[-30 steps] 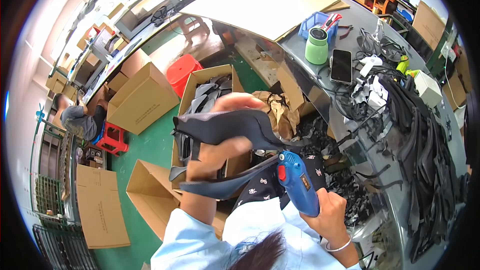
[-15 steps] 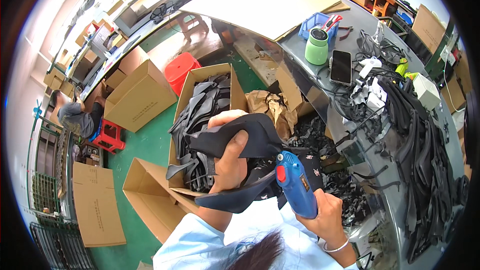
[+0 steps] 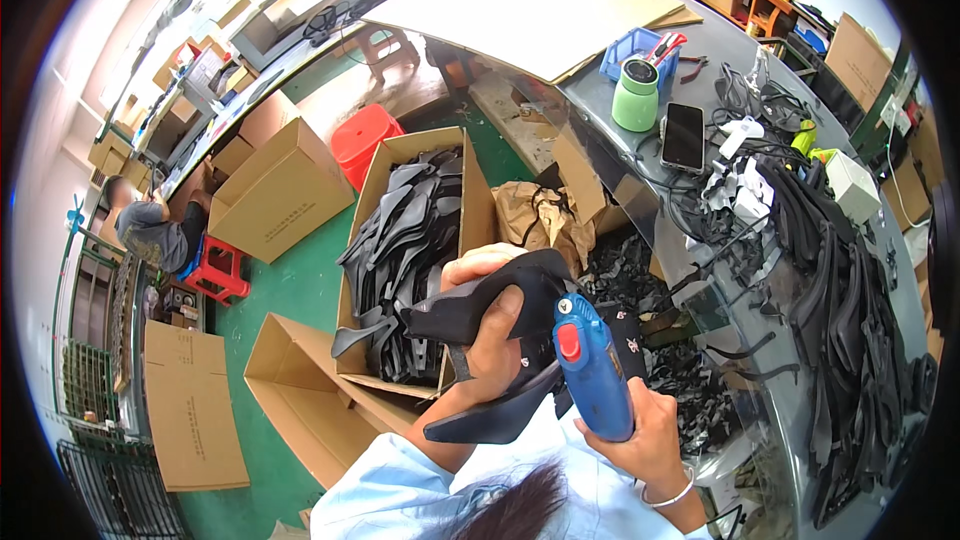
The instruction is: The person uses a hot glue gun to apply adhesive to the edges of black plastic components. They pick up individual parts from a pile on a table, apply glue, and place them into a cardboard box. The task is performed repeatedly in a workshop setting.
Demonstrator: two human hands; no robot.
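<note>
In my left hand [image 3: 495, 325] is a black curved sheet piece [image 3: 450, 310], soft-looking, gripped with the thumb on top and fingers beneath. Its lower part [image 3: 500, 415] hangs toward my lap. My right hand [image 3: 650, 445] is wrapped round the handle of a blue handheld power tool [image 3: 600, 395] with a red button. The tool's head meets the right edge of the black piece; its tip is hidden there. Just beyond my left hand, a cardboard box [image 3: 478, 190] holds many similar black pieces [image 3: 410, 240].
On the grey table [image 3: 650, 100] lie a green bottle [image 3: 635, 100], a phone [image 3: 683, 137], pliers [image 3: 692, 67] and long black strips [image 3: 830, 310]. Black scraps [image 3: 690, 390] fill the space below. Cardboard boxes [image 3: 290, 190] and a red stool [image 3: 365, 140] stand left; a person [image 3: 150, 230] sits farther off.
My left hand and the black piece have shifted right and slightly nearer to me, and the piece has turned a little. The blue tool has become more upright, its head staying against the piece.
</note>
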